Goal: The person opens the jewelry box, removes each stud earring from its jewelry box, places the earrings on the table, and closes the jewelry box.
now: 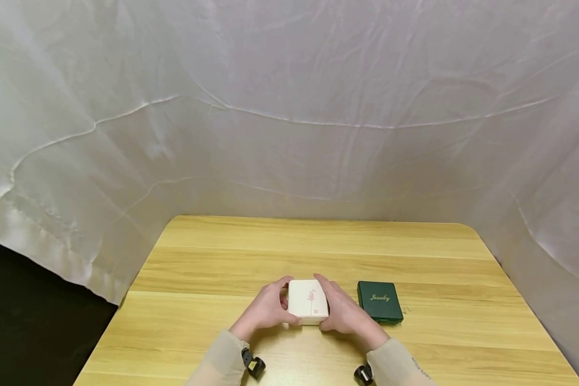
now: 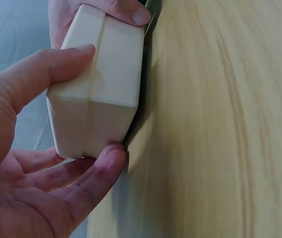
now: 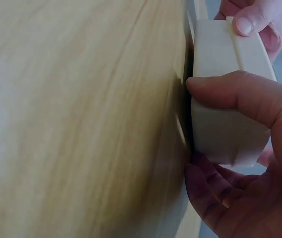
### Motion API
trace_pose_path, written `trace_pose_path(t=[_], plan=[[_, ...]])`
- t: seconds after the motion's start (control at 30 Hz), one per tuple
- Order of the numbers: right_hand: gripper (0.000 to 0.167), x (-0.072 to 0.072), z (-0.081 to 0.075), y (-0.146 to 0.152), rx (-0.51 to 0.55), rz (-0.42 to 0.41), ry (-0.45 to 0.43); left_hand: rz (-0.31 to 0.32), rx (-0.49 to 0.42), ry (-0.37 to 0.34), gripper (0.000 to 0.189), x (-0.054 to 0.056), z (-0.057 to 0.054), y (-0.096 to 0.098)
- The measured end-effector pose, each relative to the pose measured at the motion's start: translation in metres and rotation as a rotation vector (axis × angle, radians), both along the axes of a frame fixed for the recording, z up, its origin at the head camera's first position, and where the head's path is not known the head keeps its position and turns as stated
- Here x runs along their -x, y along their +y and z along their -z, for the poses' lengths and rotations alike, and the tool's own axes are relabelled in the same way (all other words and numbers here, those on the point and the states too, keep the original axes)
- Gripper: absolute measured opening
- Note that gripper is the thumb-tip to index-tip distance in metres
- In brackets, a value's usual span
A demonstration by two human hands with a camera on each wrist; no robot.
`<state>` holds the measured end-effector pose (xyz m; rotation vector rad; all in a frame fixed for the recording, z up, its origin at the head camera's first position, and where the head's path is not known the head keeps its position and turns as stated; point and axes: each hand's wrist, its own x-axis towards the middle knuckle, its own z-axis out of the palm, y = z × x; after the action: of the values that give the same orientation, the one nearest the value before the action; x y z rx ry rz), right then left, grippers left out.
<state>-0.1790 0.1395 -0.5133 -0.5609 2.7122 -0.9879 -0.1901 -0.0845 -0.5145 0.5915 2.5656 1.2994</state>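
Observation:
Between my two hands is a small cream box (image 1: 305,298) with a pink flower printed on its lid. A seam between lid and base runs round its side, as the left wrist view shows on the box (image 2: 116,64). My left hand (image 1: 268,305) grips the left side, thumb on the near face across the seam and fingers at the far side. My right hand (image 1: 342,308) holds the right side, its thumb on the near face low by the base in the right wrist view of the box (image 3: 225,54). The lid sits on the base with no visible gap.
A flat dark green box (image 1: 380,302) marked "Jewelry" in gold lies to the right of my right hand. A small thin shiny item (image 1: 407,310) is beside it, too small to identify. The wooden table (image 1: 212,262) is backed by a pale curtain (image 1: 289,155).

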Motion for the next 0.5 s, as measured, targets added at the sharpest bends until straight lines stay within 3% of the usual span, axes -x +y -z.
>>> trace_pose_path(t=[0.3,0.5], plan=[[0.120,-0.002,-0.004,0.002,0.056,0.028,-0.052,-0.020,-0.002,-0.013,0.106,-0.002,-0.005,-0.008],[0.110,-0.003,-0.003,0.002,0.023,0.044,-0.055,-0.018,-0.020,-0.029,0.107,0.001,-0.010,-0.024]])
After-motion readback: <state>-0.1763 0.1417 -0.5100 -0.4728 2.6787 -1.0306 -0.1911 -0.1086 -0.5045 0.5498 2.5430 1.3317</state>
